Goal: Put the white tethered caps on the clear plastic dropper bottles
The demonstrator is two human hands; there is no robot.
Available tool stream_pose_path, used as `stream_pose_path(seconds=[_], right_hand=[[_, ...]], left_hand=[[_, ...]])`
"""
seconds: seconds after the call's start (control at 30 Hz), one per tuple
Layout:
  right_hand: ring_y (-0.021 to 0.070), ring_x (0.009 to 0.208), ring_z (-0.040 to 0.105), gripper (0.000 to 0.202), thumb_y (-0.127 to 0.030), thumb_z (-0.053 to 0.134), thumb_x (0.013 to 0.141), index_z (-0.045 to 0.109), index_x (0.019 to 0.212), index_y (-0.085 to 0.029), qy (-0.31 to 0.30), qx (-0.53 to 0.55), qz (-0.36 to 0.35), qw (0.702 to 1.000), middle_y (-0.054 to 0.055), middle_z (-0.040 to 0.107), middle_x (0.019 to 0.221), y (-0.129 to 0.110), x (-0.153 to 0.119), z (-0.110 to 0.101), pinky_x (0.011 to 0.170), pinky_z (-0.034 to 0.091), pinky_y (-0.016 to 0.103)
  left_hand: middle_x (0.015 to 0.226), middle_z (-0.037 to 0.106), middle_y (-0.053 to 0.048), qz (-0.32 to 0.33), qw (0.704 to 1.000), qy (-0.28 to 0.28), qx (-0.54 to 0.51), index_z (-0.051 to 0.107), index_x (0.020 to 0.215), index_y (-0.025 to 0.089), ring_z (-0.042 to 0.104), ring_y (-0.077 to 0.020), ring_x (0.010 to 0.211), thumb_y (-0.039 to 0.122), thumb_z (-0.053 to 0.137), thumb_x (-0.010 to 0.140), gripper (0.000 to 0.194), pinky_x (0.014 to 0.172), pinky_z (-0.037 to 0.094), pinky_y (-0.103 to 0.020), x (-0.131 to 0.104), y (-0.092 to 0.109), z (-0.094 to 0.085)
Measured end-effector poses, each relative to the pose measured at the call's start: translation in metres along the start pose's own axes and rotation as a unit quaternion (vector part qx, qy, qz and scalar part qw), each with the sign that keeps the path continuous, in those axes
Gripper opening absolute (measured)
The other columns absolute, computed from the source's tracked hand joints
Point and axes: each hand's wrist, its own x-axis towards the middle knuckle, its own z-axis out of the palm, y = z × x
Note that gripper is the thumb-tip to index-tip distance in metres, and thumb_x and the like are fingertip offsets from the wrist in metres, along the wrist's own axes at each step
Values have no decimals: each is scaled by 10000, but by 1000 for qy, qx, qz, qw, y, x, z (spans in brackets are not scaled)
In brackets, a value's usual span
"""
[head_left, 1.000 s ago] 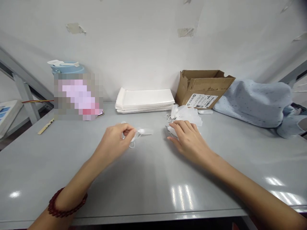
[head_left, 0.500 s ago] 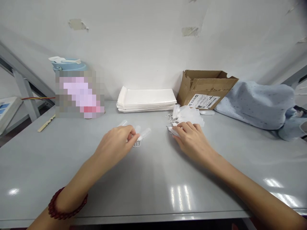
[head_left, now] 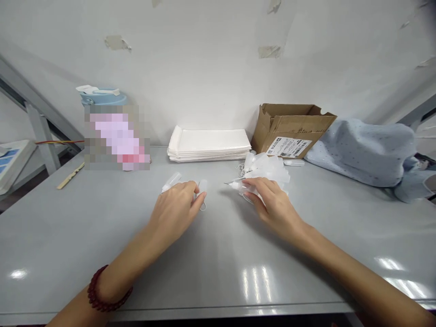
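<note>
Between thumb and fingers, my right hand (head_left: 272, 200) grips a small translucent bottle (head_left: 235, 185) whose thin needle tip points left. Behind that hand lies a pile of similar translucent bottles (head_left: 269, 168) with white string loops. My left hand (head_left: 179, 204) is over a few more pieces on the grey table (head_left: 211, 254), its thumb and fingers curled around a translucent piece (head_left: 202, 185) with a string loop. How firmly it is held is unclear. Another translucent bottle (head_left: 172, 180) lies just beyond my left knuckles.
A stack of white envelopes (head_left: 209, 144) lies by the wall, with an open cardboard box (head_left: 293, 129) to its right. Light blue cloth (head_left: 364, 152) fills the right side. At the left are a blue-lidded container (head_left: 104, 97), partly blurred out, and a folding ruler (head_left: 70, 176).
My right hand has lifted the needle-tipped bottle slightly leftward from beside the pile. My left hand has shifted a little right, and the piece that stuck out beyond its fingertips has changed position.
</note>
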Motion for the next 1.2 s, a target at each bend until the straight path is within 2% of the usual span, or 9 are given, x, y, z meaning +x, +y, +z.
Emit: stream_pose_path(seconds=[0.1,0.17,0.27,0.37,0.53,0.63,0.77,0.9,1.2], right_hand=[[207,837,635,184,-173,444,905,524,1071,-182,3,100,33,994,82,672,937,-8,0,-5,692,488,326],[191,800,650,185,-202,448,909,531,1074,-197,-14,188,77,979,66,679,922,-11,-1,-9,675,507,313],[177,776,650,196,-237,435,920,541,1081,-203,-43,286,123,950,49,674,859,-15,-1,-13,652,514,300],[177,788,638,202,-253,439,920,551,1080,-202,-53,311,132,940,43,659,824,-17,0,-14,631,507,288],[145,717,612,193,-239,441,915,565,1056,-194,-47,302,150,940,42,649,847,-16,0,-15,591,485,259],[137,681,585,193,-229,437,917,573,1048,-190,-55,296,150,942,22,631,774,-16,-1,-15,608,470,265],[141,681,568,209,-229,408,925,571,1050,-188,-85,318,142,933,30,631,790,-17,-1,-16,639,463,289],[124,643,533,204,-216,399,926,572,1030,-188,-93,331,143,928,21,623,796,-21,1,-19,620,443,273],[97,626,490,202,-208,397,936,578,1024,-190,-118,362,142,914,-2,597,791,-23,0,-22,604,406,237]], left_hand=[[775,636,-11,15,987,-14,-160,581,1035,210,560,-157,649,375,411,894,276,580,422,-264,-2,6,-1],[874,647,-21,12,969,-33,-245,547,1154,224,585,-156,740,363,429,892,319,641,459,-264,-3,9,-2],[951,648,-41,5,941,-62,-333,502,1233,227,599,-167,815,356,465,880,377,686,487,-279,-5,11,-2],[941,648,-48,-2,923,-66,-380,521,1213,223,607,-170,815,370,505,864,379,675,499,-287,-5,12,-4],[887,659,-33,-30,905,-19,-423,612,1051,204,600,-140,736,375,542,850,272,647,503,-261,-6,13,-8],[846,658,-14,-32,903,-8,-429,638,964,206,582,-119,692,374,528,863,224,624,496,-239,-6,13,-10],[793,657,-1,-27,912,-14,-408,655,868,206,563,-110,655,385,514,871,228,596,480,-225,-6,14,-14],[737,653,11,-19,917,-13,-397,661,860,212,553,-108,629,370,520,870,212,578,467,-217,-7,14,-14],[708,622,32,52,928,-48,-365,666,823,224,531,-87,631,256,465,906,219,591,435,-185,-9,16,-13]])
